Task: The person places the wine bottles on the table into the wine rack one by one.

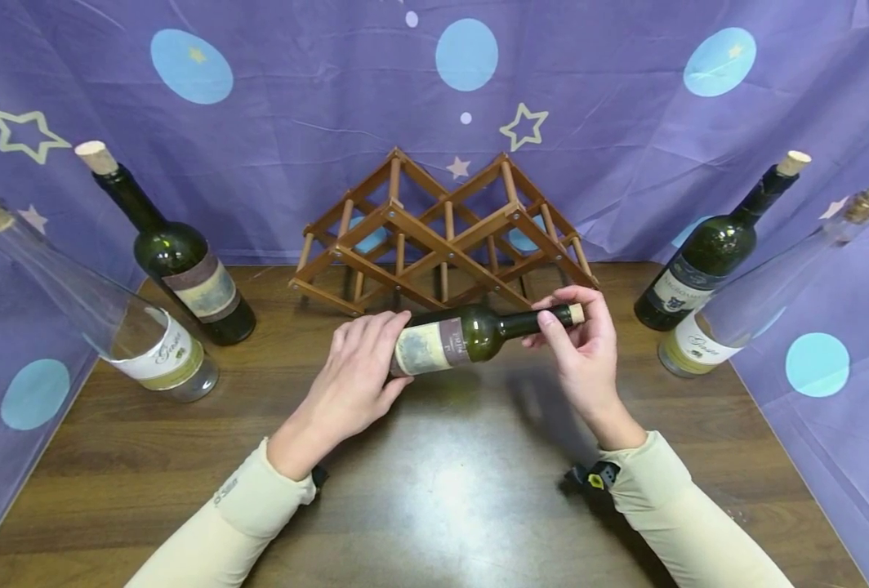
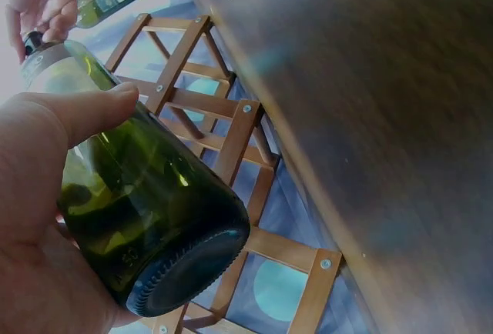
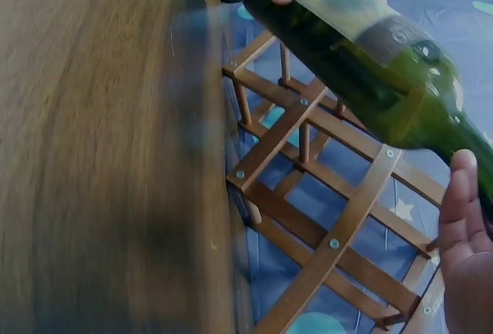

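A green wine bottle (image 1: 434, 347) with a cork in its mouth lies nearly level above the table, in front of a wooden wine rack (image 1: 449, 245). My left hand (image 1: 357, 367) grips its body near the base; in the left wrist view the thumb lies across the glass and the round base (image 2: 189, 272) faces the camera. At the neck, my right hand (image 1: 585, 351) holds the bottle between thumb and fingers, close to the cork (image 1: 576, 314). Part of the label is hidden under the left hand. In the right wrist view the bottle's shoulder (image 3: 424, 95) shows above the rack.
At the left stand a corked green bottle (image 1: 202, 282) and a clear bottle (image 1: 162, 355). On the right are another green bottle (image 1: 688, 278) and a clear bottle (image 1: 706, 339). A purple patterned cloth (image 1: 317, 98) hangs behind the wooden table (image 1: 442, 506) and along its sides.
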A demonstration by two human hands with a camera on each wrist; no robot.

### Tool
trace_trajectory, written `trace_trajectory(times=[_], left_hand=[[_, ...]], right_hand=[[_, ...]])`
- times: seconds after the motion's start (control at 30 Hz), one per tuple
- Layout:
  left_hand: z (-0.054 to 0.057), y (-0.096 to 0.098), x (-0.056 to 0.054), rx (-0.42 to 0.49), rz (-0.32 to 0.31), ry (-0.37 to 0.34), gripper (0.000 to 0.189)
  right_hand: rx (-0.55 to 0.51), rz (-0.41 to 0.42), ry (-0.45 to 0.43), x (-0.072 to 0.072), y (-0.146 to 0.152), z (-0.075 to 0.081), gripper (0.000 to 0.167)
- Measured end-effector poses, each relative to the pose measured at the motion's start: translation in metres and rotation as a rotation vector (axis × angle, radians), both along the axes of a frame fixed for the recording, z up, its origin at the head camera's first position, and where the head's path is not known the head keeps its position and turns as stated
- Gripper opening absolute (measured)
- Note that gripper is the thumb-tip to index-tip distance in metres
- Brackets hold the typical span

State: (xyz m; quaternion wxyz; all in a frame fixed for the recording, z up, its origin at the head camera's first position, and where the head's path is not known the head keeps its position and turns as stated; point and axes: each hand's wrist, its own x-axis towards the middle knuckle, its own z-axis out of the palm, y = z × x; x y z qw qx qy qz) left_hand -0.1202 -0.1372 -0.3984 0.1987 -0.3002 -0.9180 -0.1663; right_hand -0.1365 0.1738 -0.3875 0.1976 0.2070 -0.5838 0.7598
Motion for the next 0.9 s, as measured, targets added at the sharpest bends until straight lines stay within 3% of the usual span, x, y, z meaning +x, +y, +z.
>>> trace_trajectory(times=[0.23,0.33,0.57,0.9], left_hand=[[-0.001,-0.007,0.000,-0.047,0.001,0.050,0.095],[0.000,-0.009,0.001,-0.064,-0.005,0.071,0.094],[0.000,-0.014,0.001,-0.106,-0.023,0.112,0.095],[-0.003,-0.016,0.000,-0.151,-0.027,0.133,0.094]], right_hand=[[0.283,-0.075,-0.093,0.002,0.015,0.000,0.019],[0.420,-0.104,-0.085,0.002,0.019,-0.001,0.016],[0.755,-0.153,0.106,-0.001,0.028,-0.004,0.016],[1.029,-0.134,0.252,-0.001,0.031,-0.008,0.019]])
